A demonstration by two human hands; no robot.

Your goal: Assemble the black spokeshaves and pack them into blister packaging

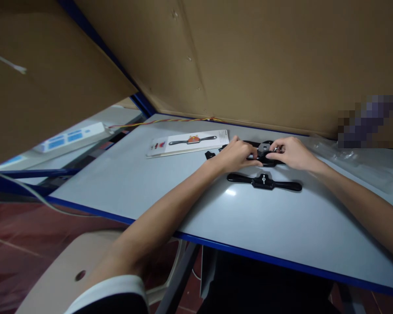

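Observation:
Both my hands rest on a black spokeshave (pixel 264 153) lying at the far side of the grey table (pixel 170 192). My left hand (pixel 237 153) is closed over its left handle and body. My right hand (pixel 291 152) pinches a small metal part at its middle, fingers closed. A second black spokeshave (pixel 264 181) with a silver screw lies flat just nearer to me, untouched. A small black piece (pixel 210 155) sits left of my left hand.
A white packaging card (pixel 188 142) picturing the tool lies at the table's back left. Clear plastic wrap (pixel 347 159) lies at the right. Cardboard walls stand behind. A power strip (pixel 70 136) and coloured wires (pixel 170 121) are at left; a chair (pixel 72 266) is below.

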